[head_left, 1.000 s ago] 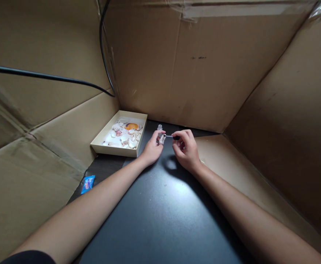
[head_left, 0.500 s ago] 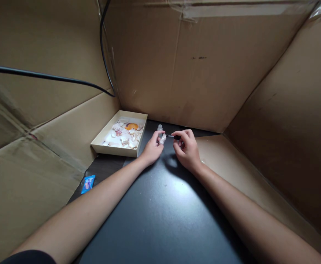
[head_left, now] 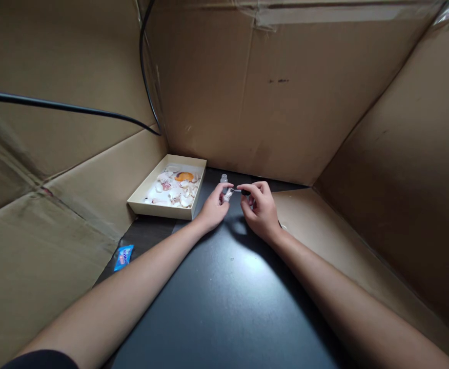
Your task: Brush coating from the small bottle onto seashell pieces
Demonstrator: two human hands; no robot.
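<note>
My left hand (head_left: 211,211) pinches a small whitish seashell (head_left: 228,195) between thumb and fingers. Opposite it, my right hand (head_left: 262,209) is closed on the black handle of a small brush (head_left: 244,192), like one from a nail polish bottle. The brush points left, and its tip meets the upper part of the shell. Just behind my left fingertips stands a small clear bottle (head_left: 224,178), its lower part hidden. To the left of that hand, a cream shallow box (head_left: 163,210) holds several shells and an orange piece (head_left: 184,176).
Cardboard walls (head_left: 286,102) close in the dark table (head_left: 224,307) at the back and sides. A blue packet (head_left: 123,257) lies beside my left forearm. A cardboard sheet (head_left: 305,215) is on the right, and a black cable (head_left: 74,107) hangs at upper left.
My right hand has shifted slightly left with the brush, whose tip now sits further over the shell. The shell has turned a little; the box, bottle and packet stay put.
</note>
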